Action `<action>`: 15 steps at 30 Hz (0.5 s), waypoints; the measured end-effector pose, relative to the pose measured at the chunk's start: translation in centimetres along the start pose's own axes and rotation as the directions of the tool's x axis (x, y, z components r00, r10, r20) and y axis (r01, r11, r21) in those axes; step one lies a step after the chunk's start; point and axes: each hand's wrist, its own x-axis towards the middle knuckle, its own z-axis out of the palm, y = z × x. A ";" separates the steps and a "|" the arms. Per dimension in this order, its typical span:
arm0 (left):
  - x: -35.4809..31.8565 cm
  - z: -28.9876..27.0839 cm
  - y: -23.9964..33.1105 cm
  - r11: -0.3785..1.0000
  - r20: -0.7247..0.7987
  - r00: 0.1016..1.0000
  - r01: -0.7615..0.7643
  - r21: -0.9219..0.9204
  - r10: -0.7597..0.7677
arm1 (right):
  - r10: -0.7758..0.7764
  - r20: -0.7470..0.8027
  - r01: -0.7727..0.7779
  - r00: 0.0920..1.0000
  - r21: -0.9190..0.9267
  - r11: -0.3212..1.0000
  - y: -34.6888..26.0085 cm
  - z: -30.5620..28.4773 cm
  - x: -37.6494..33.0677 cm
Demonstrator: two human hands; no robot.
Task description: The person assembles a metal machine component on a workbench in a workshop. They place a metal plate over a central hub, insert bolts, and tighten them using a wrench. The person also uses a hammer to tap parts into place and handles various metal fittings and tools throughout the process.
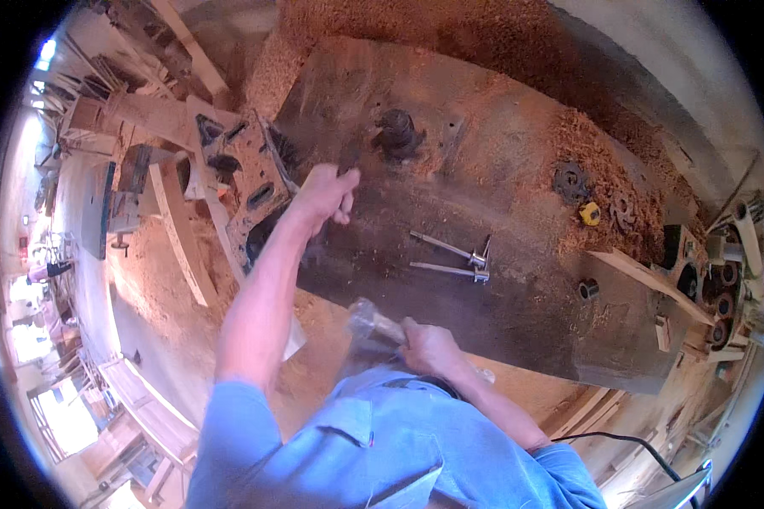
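Observation:
My left hand (325, 200) hangs over the dark metal machine table (535, 322), near its left side. Its fingers are bent, with the thumb apart from them, and I see nothing between them. Closer to my body, my right hand (433, 346) is closed round a silvery metal tool with a thick, blunt head (370, 318); blur hides its exact kind. Beyond my left hand a dark upright spindle (398, 136) stands on the table. Two slim metal bars with fittings at their right ends, an upper one (446, 245) and a lower one (444, 270), lie in the middle.
Wood shavings (518, 42) pile along the table's far side. At right lie a toothed cutter head (571, 181), a yellow tape measure (589, 213), a metal ring (588, 289) and a wooden board (649, 282). A dusty machine fence (259, 187) stands at left beside a curved wooden piece (178, 233).

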 end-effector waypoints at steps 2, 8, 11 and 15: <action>-0.9 1.7 -1.4 0.952 0.017 1.000 0.022 -0.305 -0.018 | 0.105 -0.094 -0.100 0.990 0.056 0.993 2.2 -1.3 -0.1; -3.3 15.5 -5.1 0.640 0.148 0.988 0.090 -0.763 0.037 | 0.321 -0.305 -0.090 0.897 0.585 0.806 5.6 -7.6 -2.5; -5.0 22.5 -4.5 0.528 0.225 0.974 0.171 -0.832 0.040 | 0.307 -0.453 0.085 0.837 0.662 0.744 7.4 -7.8 -3.9; -7.0 27.8 -5.3 0.592 0.321 0.947 0.251 -0.765 0.013 | 0.270 -0.552 0.283 0.789 0.717 0.637 9.7 -6.1 -6.3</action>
